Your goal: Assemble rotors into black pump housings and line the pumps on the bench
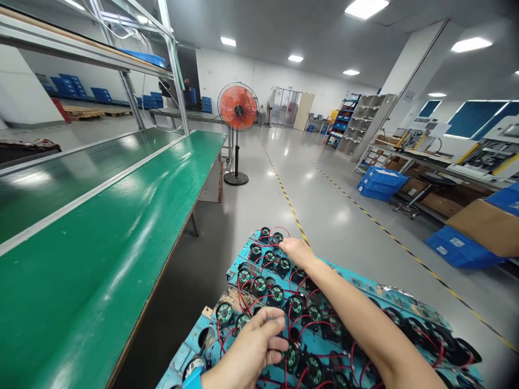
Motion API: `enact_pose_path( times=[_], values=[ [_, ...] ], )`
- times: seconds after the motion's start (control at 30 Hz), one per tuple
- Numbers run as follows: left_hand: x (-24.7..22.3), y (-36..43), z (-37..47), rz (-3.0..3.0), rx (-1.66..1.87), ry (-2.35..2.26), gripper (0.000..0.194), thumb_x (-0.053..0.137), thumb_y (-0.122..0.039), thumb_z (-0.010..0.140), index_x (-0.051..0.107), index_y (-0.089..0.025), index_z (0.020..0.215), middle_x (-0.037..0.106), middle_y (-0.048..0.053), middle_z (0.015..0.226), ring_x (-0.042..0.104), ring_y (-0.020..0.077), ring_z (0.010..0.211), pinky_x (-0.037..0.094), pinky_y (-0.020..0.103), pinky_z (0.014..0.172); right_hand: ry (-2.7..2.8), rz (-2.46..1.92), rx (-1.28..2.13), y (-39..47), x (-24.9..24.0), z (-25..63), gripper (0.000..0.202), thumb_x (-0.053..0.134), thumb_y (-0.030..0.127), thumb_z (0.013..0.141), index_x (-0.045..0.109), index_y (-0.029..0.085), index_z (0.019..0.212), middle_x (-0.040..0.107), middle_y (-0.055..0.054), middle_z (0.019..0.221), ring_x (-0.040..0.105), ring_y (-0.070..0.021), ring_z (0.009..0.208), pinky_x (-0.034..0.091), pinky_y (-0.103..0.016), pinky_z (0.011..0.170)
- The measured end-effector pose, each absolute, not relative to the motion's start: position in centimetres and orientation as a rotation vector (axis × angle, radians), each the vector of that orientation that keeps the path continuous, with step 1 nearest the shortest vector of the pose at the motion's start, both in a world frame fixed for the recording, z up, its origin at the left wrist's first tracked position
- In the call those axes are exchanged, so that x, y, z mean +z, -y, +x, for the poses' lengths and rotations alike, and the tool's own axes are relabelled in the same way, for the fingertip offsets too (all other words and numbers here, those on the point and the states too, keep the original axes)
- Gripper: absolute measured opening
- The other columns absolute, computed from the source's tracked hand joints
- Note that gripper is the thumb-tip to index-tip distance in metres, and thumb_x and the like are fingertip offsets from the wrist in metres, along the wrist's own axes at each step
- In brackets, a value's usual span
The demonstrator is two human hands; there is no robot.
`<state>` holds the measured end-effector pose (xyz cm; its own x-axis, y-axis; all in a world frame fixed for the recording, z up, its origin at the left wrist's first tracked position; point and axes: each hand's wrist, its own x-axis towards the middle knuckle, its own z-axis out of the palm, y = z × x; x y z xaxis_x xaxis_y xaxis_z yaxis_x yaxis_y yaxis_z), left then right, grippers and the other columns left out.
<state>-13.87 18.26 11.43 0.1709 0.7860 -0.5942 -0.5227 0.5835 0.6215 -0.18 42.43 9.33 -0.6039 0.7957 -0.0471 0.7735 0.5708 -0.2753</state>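
In front of me is a stack of worn light-blue trays (190, 346) with round holes. Rows of small round black motor-like parts with green centres (277, 293) and red wires sit in them. My right hand (298, 252) reaches to the far row, its fingers pinched beside a black round part (278, 237) with a looping red wire; what they grip is hidden. Nearer to me, my left hand (257, 340) hovers over the near rows, fingers loosely curled and apart, with nothing visible in them. A blue band (193, 380) is at the left wrist.
A long green-topped workbench (154, 200) with a metal frame runs along the left. Ahead stands an orange pedestal fan (238, 108). Yellow-black tape (284, 189) marks the grey floor. At right are blue bins (381, 182), a stool (436, 181), cardboard and machine benches.
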Motion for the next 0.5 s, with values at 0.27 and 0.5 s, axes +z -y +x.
enact_pose_path(
  times=[0.27, 0.5],
  values=[
    [11.3, -16.5, -16.8, 0.398, 0.938, -1.086, 0.032, 0.081, -0.038, 0.072, 0.068, -0.018, 0.093, 0.065, 0.001, 0.086, 0.06, 0.0077, 0.062, 0.039, 0.016, 0.052, 3.138, -1.415, 0.069, -43.4, 7.9, 0.5, 0.02, 0.062, 0.033, 0.097, 0.068, 0.014, 0.098, 0.069, -0.008, 0.105, 0.065, -0.0203, 0.101, 0.052, -0.042, 0.095],
    [10.5, -17.4, -18.0, 0.501, 0.965, -1.138, 0.036, 0.084, -0.042, 0.068, 0.068, -0.017, 0.088, 0.064, 0.0, 0.077, 0.059, 0.0088, 0.06, 0.037, 0.016, 0.049, 3.117, -1.577, 0.155, -44.0, 7.9, 0.5, 0.023, 0.06, 0.037, 0.098, 0.067, 0.016, 0.105, 0.068, -0.008, 0.112, 0.065, -0.0208, 0.105, 0.052, -0.043, 0.096]
  ],
)
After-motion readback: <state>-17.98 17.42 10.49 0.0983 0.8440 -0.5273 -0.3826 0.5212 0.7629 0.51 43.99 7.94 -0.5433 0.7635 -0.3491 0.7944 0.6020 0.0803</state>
